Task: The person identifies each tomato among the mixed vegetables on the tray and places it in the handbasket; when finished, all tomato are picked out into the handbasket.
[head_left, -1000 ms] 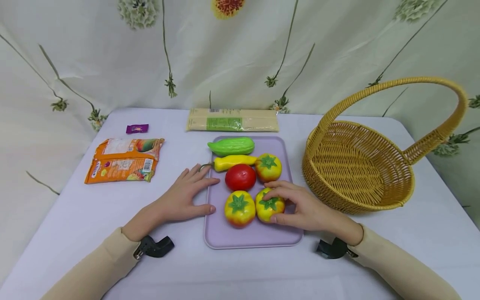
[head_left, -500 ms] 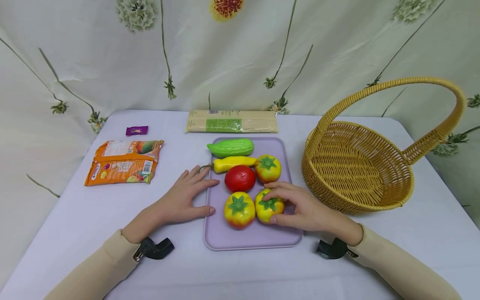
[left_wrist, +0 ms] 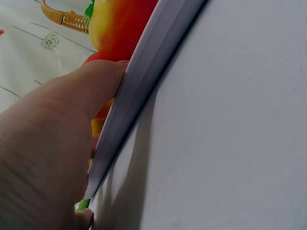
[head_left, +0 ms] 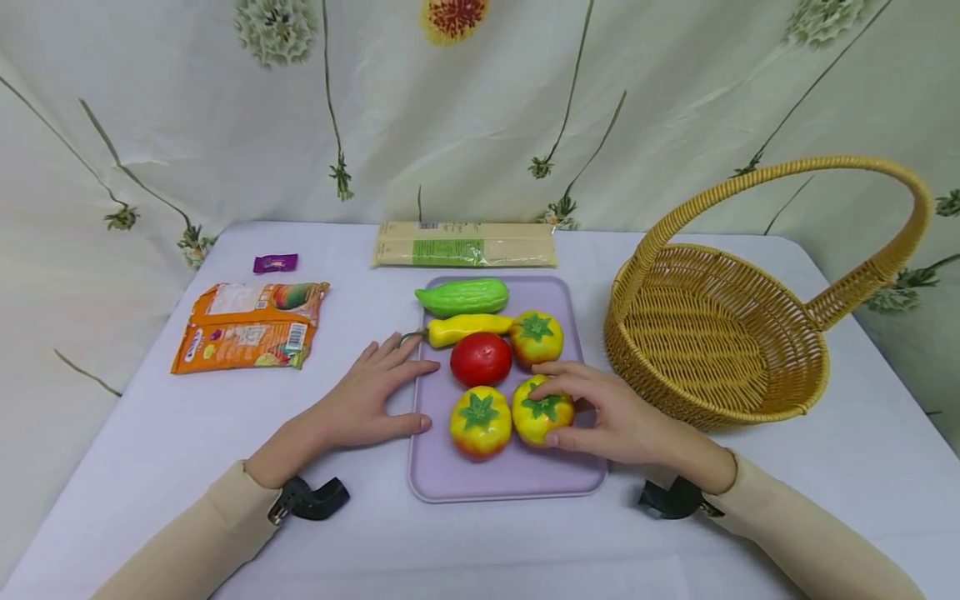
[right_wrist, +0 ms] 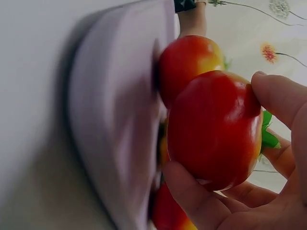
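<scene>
In the head view, my right hand (head_left: 611, 417) grips a yellow tomato (head_left: 542, 410) with a red underside and green star-shaped leaves. The right wrist view shows thumb and fingers spread around this tomato (right_wrist: 216, 132), which looks slightly above the tray. Spread fingers of my left hand (head_left: 367, 400) lie along the left rim of the lilac tray (head_left: 510, 483), with the thumb on that rim. On the tray are another yellow tomato (head_left: 480, 423) just left, a third (head_left: 537, 337) behind, a red tomato-like fruit (head_left: 481, 359), a yellow pepper (head_left: 465, 330) and a green bumpy gourd (head_left: 463, 297).
An open wicker basket (head_left: 630, 367) with a tall handle stands right of the tray. Behind the tray lies a long beige packet (head_left: 517, 244). An orange snack bag (head_left: 243, 329) and a small purple wrapped candy (head_left: 275, 263) are at the left.
My right hand has shifted slightly right with the tomato, which now looks a little raised from the tray. My left hand has stayed at the tray's rim.
</scene>
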The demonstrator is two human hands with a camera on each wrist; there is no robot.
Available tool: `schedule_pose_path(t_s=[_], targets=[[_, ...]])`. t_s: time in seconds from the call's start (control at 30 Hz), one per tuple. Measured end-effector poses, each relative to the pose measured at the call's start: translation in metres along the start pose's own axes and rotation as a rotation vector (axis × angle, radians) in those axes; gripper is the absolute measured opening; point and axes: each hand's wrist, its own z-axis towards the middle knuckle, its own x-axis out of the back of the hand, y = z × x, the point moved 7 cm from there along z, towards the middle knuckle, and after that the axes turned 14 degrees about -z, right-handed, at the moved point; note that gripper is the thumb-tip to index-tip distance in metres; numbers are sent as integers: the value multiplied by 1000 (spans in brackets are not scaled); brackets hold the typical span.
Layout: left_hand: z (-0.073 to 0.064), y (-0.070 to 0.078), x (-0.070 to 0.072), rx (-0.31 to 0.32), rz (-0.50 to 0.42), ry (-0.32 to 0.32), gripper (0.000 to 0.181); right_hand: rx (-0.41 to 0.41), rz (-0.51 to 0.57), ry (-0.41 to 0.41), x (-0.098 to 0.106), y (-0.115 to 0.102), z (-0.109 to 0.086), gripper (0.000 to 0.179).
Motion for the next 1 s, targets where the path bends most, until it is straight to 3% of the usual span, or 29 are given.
schedule_pose_path(t_s=[0.27,0.37,0.53,1.0], targets=[[1,0,-1,1,1,-2,68,34,-5,143,41,-3,-9,44],[0,-1,-2,8,-3,-5,69,34,-54,202,57,-4,-14,47],[0,0,-2,0,-3,0,68,-11,-138,266,81,-2,-27,50],[0,2,-1,2,0,12,66,-154,-113,415,118,29,-62,46]])
